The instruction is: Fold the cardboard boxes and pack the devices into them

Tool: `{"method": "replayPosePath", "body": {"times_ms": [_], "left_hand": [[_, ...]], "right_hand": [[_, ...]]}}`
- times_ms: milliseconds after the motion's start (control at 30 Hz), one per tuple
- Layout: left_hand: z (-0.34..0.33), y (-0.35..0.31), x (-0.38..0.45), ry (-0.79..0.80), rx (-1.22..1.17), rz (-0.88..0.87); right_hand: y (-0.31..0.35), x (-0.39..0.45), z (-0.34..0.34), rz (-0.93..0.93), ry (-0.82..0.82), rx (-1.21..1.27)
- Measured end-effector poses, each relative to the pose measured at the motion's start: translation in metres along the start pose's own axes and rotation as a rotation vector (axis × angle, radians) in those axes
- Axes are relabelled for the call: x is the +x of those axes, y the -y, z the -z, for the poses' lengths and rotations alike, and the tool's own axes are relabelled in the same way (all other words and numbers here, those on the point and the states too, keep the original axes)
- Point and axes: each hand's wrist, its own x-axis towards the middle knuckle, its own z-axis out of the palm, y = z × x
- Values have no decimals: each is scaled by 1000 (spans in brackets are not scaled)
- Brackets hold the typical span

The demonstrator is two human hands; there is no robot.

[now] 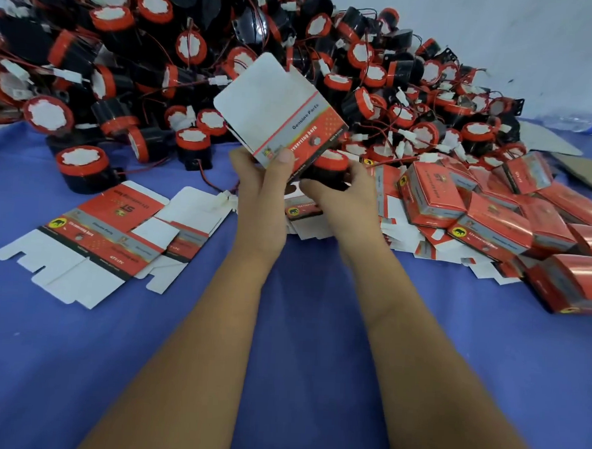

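My left hand (260,184) grips a red, grey and white cardboard box (280,112) by its lower edge, thumb on the printed face, white flap pointing up and left. My right hand (341,189) holds a black device with a red rim (332,164) right beside the box's lower end. Whether the device is partly inside the box I cannot tell. Both hands are raised a little above the blue tablecloth (299,327).
A big heap of black and red devices (193,64) with red wires fills the back. Flat unfolded boxes (98,238) lie at the left. Several folded, closed boxes (494,214) pile up at the right, over more flat boxes (407,237).
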Motion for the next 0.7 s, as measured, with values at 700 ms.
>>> {"method": "replayPosePath", "body": {"times_ms": [700], "left_hand": [[20, 22, 16, 165, 438, 127]], "right_hand": [[-7, -15, 1, 444, -99, -449]]}}
